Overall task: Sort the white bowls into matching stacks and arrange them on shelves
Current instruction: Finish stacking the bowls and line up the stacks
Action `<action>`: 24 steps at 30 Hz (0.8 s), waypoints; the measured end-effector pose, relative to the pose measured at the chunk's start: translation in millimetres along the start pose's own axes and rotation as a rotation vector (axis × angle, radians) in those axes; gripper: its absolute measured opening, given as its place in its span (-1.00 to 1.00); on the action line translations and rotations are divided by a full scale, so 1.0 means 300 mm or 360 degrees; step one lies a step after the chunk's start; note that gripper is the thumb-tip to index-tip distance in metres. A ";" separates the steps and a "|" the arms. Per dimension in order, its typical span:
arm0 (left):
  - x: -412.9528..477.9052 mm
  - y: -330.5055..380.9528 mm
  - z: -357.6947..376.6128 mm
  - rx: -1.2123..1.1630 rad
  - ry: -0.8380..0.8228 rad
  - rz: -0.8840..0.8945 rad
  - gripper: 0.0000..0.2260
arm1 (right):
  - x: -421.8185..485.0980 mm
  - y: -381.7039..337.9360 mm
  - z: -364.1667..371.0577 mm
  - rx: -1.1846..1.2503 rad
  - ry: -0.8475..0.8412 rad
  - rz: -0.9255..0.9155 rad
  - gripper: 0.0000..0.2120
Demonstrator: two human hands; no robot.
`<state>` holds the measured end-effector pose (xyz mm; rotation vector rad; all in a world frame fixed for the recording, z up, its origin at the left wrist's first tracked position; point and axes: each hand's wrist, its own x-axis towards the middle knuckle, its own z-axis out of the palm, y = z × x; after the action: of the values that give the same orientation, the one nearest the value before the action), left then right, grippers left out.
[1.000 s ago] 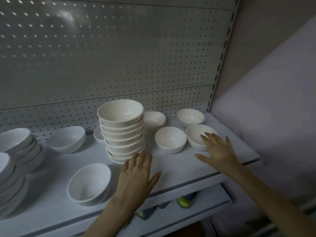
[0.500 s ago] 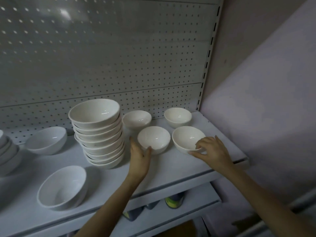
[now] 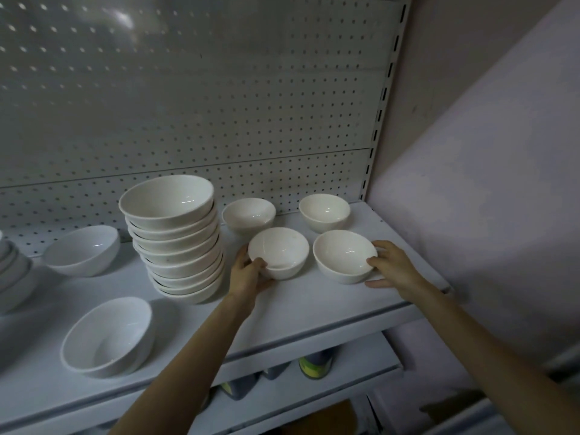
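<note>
White small bowls are sitting four together near the right end of the shelf (image 3: 314, 312), two by the back edge and two nearer the front. The left hand (image 3: 248, 277) is clamping the front-left small bowl (image 3: 278, 252), thumb lying over its near rim and fingers curling behind its left side. The right hand (image 3: 392, 266) is gripping the front-right small bowl (image 3: 343, 255), fingers hooking its right rim and thumb lying low by its base. Left of them, a tall stack of larger bowls (image 3: 179, 240) is standing toward the back edge. A single larger bowl (image 3: 108, 335) is resting near the front edge, another (image 3: 83, 249) by the pegboard (image 3: 219, 89).
</note>
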<state>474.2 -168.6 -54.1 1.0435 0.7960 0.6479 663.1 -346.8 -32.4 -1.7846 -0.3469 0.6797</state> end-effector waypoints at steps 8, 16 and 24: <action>-0.021 -0.009 -0.030 -0.0073 -0.0098 0.0040 -0.57 | 0.012 -0.009 0.025 0.0024 0.0061 -0.0228 -0.63; -0.027 -0.021 -0.078 -0.0027 -0.0216 -0.0007 -0.51 | -0.006 -0.108 0.019 -0.0028 0.0136 -0.0504 -0.64; -0.067 0.000 -0.079 0.0124 -0.0384 -0.0043 -0.63 | -0.016 -0.197 0.163 -0.0231 -0.0186 -0.0520 -0.70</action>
<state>443.5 -172.7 -55.6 1.1556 0.6270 0.4601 635.7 -292.9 15.2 -1.7730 -0.7652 0.5367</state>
